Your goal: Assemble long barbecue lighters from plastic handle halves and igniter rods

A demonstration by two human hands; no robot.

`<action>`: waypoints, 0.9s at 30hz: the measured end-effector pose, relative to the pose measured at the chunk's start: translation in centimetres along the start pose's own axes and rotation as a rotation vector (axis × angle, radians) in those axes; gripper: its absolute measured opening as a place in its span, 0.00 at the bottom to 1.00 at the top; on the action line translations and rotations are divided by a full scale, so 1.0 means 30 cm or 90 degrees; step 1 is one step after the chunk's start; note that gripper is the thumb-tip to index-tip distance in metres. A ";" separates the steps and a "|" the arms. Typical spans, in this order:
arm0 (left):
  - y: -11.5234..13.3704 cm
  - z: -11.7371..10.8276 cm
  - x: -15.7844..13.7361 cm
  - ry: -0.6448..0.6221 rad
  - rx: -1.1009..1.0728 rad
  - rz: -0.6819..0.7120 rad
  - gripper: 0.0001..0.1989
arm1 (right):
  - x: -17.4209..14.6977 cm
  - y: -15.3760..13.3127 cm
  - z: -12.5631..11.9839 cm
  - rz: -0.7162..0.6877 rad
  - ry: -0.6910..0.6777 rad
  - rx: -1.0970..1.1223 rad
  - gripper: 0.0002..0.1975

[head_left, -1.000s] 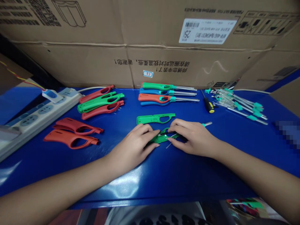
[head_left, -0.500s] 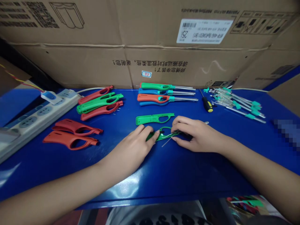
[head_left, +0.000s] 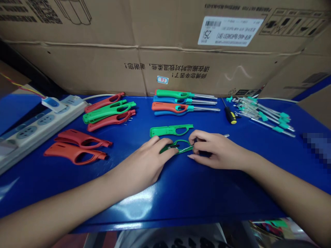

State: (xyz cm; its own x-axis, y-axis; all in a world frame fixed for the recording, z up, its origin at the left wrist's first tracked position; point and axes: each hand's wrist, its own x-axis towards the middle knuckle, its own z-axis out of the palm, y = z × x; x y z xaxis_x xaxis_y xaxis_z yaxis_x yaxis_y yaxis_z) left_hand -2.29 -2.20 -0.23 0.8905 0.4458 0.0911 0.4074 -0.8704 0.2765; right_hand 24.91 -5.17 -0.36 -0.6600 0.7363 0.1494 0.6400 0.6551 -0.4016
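A large brown cardboard box (head_left: 103,69) with upside-down print is stood beyond the hands, along the far edge of a glossy blue table (head_left: 181,189). Both forearms are extended inward from the near corners, with the wrists held low. The left hand (head_left: 152,158) is laid palm down, its knuckles arched, and the left end of an open green shell (head_left: 184,151) is pinched between its thumb and curled fingers. The right hand (head_left: 219,151) is bent over the shell's right end; its thumb is set apart, lower, and whether anything is gripped between its fingers cannot be told. The shell is thus placed between the 2 hands, with a dark part and a pale strip seen inside it.

Well left of the grip, a white power strip (head_left: 36,125) is laid slantwise. Right of and beyond the grip, metal tubes (head_left: 271,117) with teal ends are heaped. Straight beyond it, lighters (head_left: 172,107) are lined up. To the left, red and green casings (head_left: 108,113) are piled, and 2 red casings (head_left: 69,151) are set nearer. Just beyond the grip, another green shell (head_left: 165,131) is laid flat. A screwdriver (head_left: 229,115) is placed beyond the right hand.
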 end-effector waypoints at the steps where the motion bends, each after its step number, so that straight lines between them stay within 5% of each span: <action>1: 0.000 -0.001 0.001 0.000 -0.001 0.002 0.21 | 0.002 0.002 0.003 0.007 0.004 0.003 0.11; 5: 0.003 -0.004 0.005 0.001 -0.002 0.006 0.21 | 0.006 0.007 0.012 0.025 0.010 -0.002 0.03; 12: 0.007 -0.009 0.005 -0.008 0.022 0.007 0.21 | -0.001 -0.005 0.008 -0.043 0.003 -0.060 0.08; 27: 0.003 -0.008 0.004 0.027 0.022 0.005 0.17 | 0.004 0.004 0.028 -0.028 0.026 -0.041 0.10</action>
State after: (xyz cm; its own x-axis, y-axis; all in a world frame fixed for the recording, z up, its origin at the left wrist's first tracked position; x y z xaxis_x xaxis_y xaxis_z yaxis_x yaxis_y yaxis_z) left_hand -2.21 -2.17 0.03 0.8846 0.4468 0.1338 0.4079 -0.8802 0.2427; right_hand 24.58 -5.14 -1.15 -0.6729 0.7115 0.2024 0.6353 0.6961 -0.3346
